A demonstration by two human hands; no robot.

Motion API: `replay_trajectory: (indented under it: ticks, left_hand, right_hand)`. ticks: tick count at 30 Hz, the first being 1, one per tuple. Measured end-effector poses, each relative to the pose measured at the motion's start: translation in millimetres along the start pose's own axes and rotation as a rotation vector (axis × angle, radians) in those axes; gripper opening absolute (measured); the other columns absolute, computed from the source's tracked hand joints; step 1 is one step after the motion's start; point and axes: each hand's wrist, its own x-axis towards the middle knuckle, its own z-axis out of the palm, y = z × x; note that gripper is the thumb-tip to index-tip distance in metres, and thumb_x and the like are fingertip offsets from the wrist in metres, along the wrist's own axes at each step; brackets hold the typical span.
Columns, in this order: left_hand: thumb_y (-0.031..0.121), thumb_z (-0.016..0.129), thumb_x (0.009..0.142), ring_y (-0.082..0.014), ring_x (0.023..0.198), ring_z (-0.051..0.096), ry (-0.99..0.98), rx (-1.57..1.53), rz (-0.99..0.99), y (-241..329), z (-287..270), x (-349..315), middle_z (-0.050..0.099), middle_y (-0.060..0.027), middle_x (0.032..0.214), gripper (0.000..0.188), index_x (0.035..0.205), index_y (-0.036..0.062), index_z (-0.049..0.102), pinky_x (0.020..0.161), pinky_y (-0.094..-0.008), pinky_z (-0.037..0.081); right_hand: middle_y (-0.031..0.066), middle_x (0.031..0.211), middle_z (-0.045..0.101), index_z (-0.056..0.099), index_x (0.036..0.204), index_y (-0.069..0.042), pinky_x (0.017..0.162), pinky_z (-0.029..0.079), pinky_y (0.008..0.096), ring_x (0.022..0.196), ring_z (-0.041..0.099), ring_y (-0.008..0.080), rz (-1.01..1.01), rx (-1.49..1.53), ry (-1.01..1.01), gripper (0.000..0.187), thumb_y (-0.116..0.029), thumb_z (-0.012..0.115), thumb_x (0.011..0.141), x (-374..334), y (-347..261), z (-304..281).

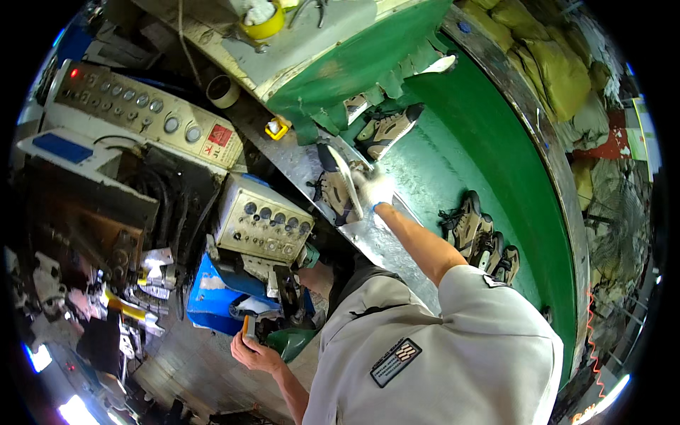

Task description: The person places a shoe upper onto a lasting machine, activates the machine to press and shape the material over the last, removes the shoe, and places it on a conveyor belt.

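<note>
My right hand [375, 188], in a pale glove with a blue edge at the wrist, is against a tan and black sneaker [338, 193] with a white sole on the metal ledge. Blur hides how its fingers sit on the shoe. Down at the left, my bare left hand [259, 355] has its fingers closed round a small grey block with an orange edge [248, 326], beside the blue machine housing [212, 294]. Just beyond the right hand, another tan sneaker [389, 132] lies on the green belt [489, 152].
Several more sneakers [476, 230] stand on the belt at the right. A control box with knobs [262, 221] and a longer panel with gauges [134, 103] are at the left. A torn green sheet [347, 67] hangs over the belt. A yellow tub [263, 27] stands on the bench above.
</note>
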Motion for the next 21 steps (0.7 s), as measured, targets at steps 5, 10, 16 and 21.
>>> replay_trajectory:
  ticks: [5,10,16,21]
  left_hand:
    - [0.027,0.047,0.106,-0.0346,0.108,0.058,-0.024,0.033,-0.034,-3.9,3.1,-3.3,0.065,-0.0162,0.112,0.035,0.11,-0.0004,0.069,0.094,-0.0486,0.045]
    - [0.027,0.049,0.107,-0.0339,0.107,0.058,-0.053,0.043,-0.016,-11.1,4.6,-1.9,0.065,-0.0174,0.113,0.034,0.113,-0.0011,0.067,0.095,-0.0459,0.046]
    - [0.027,0.047,0.106,-0.0345,0.105,0.058,-0.033,0.001,-0.013,2.5,3.1,0.3,0.065,-0.0162,0.107,0.035,0.108,-0.0017,0.067,0.095,-0.047,0.044]
    - [0.02,0.051,0.103,-0.0342,0.106,0.059,-0.042,-0.049,-0.031,1.2,-2.8,3.8,0.068,-0.0145,0.108,0.028,0.108,-0.001,0.069,0.096,-0.0463,0.045]
  right_hand:
    - [0.0348,0.131,0.06,0.042,0.145,0.009,0.104,0.047,0.0423,0.125,0.059,0.0418,0.486,0.047,0.228,0.117,-0.074,0.074,0.07,98.5,-3.2,-48.1]
    - [0.0171,0.106,0.075,0.072,0.111,0.006,0.084,0.054,0.0363,0.092,0.07,0.0242,0.377,0.566,0.234,0.051,-0.028,0.088,0.077,168.9,25.0,-20.1]
    - [0.0125,0.11,0.073,0.068,0.117,0.006,0.086,0.056,0.0391,0.094,0.069,0.0262,0.357,1.215,-0.063,0.043,-0.008,0.084,0.079,133.9,45.9,-50.0]
    - [0.0145,0.136,0.062,0.045,0.146,-0.001,0.11,0.045,0.0491,0.124,0.06,0.0296,0.17,1.515,-0.679,0.07,-0.024,0.077,0.088,-4.5,-36.7,-103.2]
